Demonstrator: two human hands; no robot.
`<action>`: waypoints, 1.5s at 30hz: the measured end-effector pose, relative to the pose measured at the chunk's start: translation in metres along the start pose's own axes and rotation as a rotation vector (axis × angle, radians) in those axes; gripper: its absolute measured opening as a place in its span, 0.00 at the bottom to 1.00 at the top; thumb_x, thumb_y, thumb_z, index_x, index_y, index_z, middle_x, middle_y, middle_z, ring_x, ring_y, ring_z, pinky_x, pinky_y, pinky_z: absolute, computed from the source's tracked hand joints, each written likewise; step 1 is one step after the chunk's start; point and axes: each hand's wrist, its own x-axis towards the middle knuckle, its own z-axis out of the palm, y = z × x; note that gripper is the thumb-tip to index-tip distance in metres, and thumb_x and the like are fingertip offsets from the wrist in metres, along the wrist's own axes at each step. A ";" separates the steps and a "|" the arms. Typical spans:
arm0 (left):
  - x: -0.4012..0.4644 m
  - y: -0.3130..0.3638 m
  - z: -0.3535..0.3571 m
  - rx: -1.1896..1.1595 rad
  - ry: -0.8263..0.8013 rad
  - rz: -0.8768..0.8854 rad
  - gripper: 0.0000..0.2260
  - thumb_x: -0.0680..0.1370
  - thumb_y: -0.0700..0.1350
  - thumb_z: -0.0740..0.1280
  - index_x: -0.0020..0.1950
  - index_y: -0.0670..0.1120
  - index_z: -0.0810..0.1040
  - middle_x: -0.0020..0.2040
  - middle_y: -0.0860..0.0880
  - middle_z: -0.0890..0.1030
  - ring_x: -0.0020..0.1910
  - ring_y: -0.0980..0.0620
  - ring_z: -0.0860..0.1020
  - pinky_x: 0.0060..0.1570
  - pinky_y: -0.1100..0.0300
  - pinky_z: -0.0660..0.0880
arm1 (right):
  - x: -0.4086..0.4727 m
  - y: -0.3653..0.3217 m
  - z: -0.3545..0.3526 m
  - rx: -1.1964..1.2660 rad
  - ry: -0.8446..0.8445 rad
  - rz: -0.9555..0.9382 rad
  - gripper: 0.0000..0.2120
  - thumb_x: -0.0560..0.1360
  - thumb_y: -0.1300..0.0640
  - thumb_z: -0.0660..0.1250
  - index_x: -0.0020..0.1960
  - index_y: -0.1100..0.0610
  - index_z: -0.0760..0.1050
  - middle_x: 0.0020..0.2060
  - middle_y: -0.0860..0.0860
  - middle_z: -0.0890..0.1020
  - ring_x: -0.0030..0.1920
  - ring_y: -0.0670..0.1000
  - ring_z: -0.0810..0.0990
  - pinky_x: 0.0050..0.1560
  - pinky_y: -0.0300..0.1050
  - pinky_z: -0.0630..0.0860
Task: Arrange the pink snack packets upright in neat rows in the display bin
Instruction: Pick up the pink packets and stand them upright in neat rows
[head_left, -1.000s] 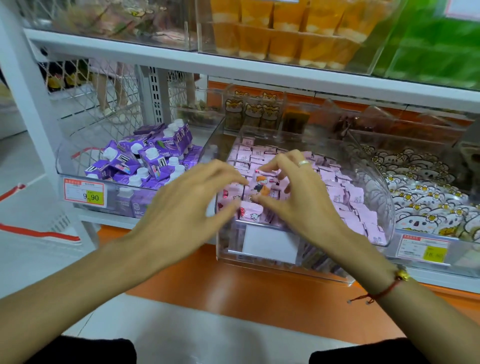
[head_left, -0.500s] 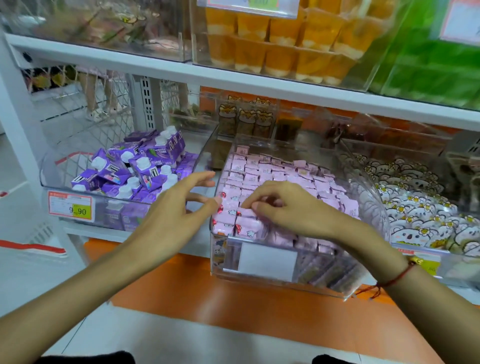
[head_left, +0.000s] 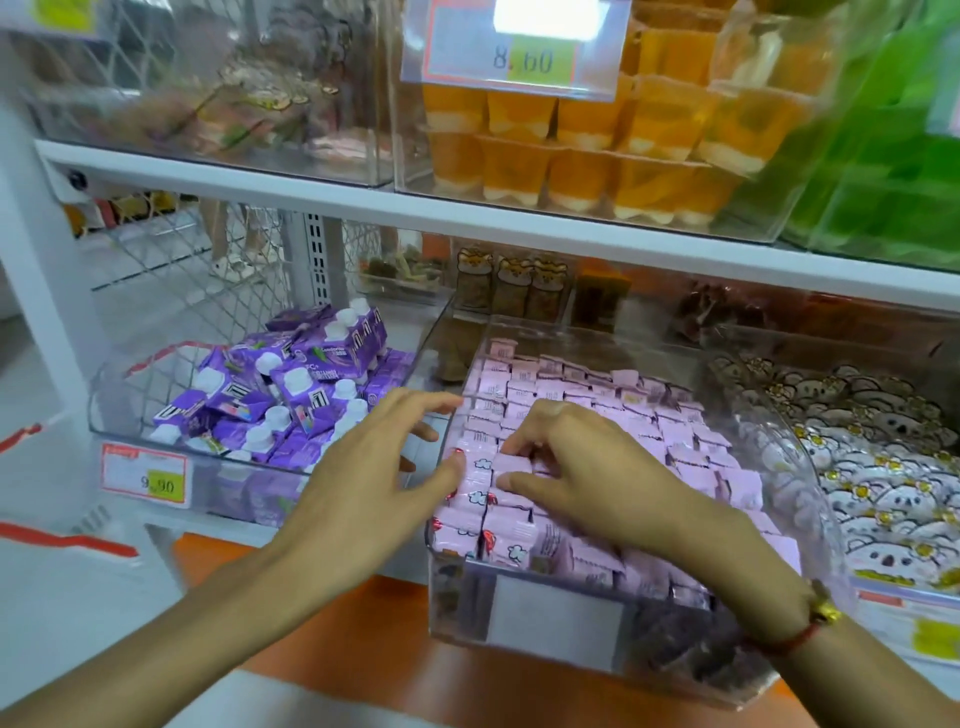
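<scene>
Left of centre, a clear bin heaped with purple cartons, white caps showing; on its front, a price tag reading 9.90. Behind, wire mesh and a slotted upright. To the right, a bin of white koala-print packets, with a yellow-marked tag below. At the back of the lower shelf, tiger-topped packs standing side by side. Above, a white shelf carrying clear boxes: orange jelly cups stacked in two tiers, green packs on the right, blurred goods on the left. On the cups' box, a tag reading 8.60. Below, an orange ledge.
</scene>
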 end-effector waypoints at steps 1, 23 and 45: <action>0.000 0.002 -0.001 0.086 0.031 0.064 0.17 0.74 0.49 0.69 0.61 0.60 0.72 0.54 0.64 0.72 0.52 0.65 0.73 0.50 0.70 0.70 | -0.003 0.000 0.004 -0.033 0.029 -0.031 0.14 0.75 0.44 0.65 0.55 0.51 0.76 0.44 0.44 0.71 0.47 0.46 0.68 0.47 0.41 0.66; 0.002 0.045 0.001 -0.578 0.144 0.002 0.10 0.67 0.51 0.72 0.47 0.54 0.83 0.42 0.54 0.84 0.42 0.56 0.82 0.38 0.65 0.79 | -0.028 -0.009 -0.026 1.305 0.317 0.427 0.20 0.74 0.40 0.63 0.55 0.54 0.77 0.49 0.47 0.84 0.49 0.44 0.82 0.47 0.38 0.79; 0.000 0.009 -0.002 -0.318 0.000 -0.243 0.18 0.74 0.44 0.70 0.62 0.53 0.71 0.56 0.58 0.76 0.49 0.57 0.79 0.44 0.64 0.74 | -0.025 -0.006 -0.002 0.990 0.397 0.214 0.20 0.76 0.59 0.66 0.60 0.50 0.59 0.41 0.47 0.80 0.38 0.54 0.84 0.35 0.53 0.81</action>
